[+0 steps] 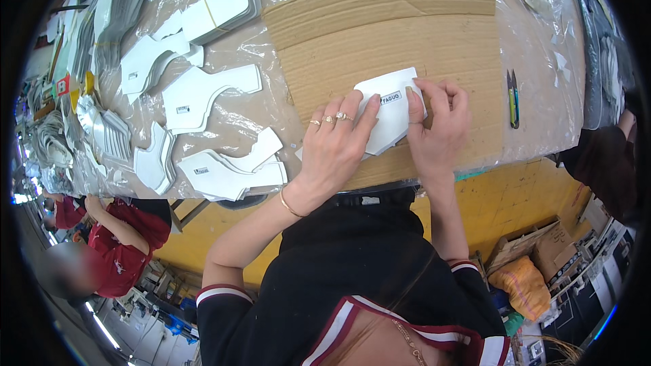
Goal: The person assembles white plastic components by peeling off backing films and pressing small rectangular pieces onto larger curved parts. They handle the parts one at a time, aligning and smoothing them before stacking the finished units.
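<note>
My left hand [333,146] lies flat on a white cut piece [388,114], fingers spread and pressing it down, with rings on three fingers. My right hand [439,125] pinches the right edge of the same piece between thumb and bent fingers. The piece rests on a brown cardboard sheet [400,34] over the plastic-covered table [542,95]. Its long axis runs from lower left to upper right, and the narrower end points to the lower left. A small rectangular label [390,98], white with dark print, sits near its top edge. More white cut pieces [203,98] lie at the left, some with small labels. Thread snips [513,98] lie well apart at the right.
</note>
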The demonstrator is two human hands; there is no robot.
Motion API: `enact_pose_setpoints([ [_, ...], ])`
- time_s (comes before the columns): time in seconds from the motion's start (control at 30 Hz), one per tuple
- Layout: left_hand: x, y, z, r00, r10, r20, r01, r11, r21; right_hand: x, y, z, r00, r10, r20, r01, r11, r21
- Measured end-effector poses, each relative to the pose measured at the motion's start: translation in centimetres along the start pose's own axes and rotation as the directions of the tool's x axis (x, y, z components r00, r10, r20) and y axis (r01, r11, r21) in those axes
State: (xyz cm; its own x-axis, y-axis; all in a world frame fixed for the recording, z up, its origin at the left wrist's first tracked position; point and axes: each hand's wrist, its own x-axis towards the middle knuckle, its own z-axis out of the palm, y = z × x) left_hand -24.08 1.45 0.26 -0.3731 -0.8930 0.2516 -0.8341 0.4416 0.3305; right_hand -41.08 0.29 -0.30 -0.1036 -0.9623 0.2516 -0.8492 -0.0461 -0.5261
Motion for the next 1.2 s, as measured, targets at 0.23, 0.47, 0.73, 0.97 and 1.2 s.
enact_pose_setpoints([
  [0.23, -0.1, 0.0, 0.2, 1.0, 0.007, -0.003, -0.007, 0.999, 0.047, -1.3, 1.1, -0.6, 0.952, -0.305, 0.028, 0.306, 0.95, -0.054],
  [0.47, 0.1, 0.6, -0.1, 0.999, 0.04, 0.007, -0.041, 0.988, 0.151, -0.9, 1.2, -0.9, 0.95, -0.301, 0.083, 0.305, 0.951, -0.045],
  [0.73, 0.2, 0.7, -0.2, 0.999, 0.02, 0.029, -0.024, 0.991, 0.128, -1.0, 1.2, -0.2, 0.964, -0.261, 0.05, 0.263, 0.964, -0.042],
  [0.97, -0.1, 0.5, 0.2, 1.0, 0.005, -0.018, -0.004, 0.997, 0.074, -1.6, 1.1, -0.5, 0.967, -0.252, 0.027, 0.253, 0.966, -0.047],
  [1.2, -0.2, 0.3, 0.3, 1.0, 0.017, -0.022, -0.015, 0.995, 0.095, -1.5, 0.6, -1.0, 0.946, -0.235, 0.224, 0.287, 0.928, -0.238],
])
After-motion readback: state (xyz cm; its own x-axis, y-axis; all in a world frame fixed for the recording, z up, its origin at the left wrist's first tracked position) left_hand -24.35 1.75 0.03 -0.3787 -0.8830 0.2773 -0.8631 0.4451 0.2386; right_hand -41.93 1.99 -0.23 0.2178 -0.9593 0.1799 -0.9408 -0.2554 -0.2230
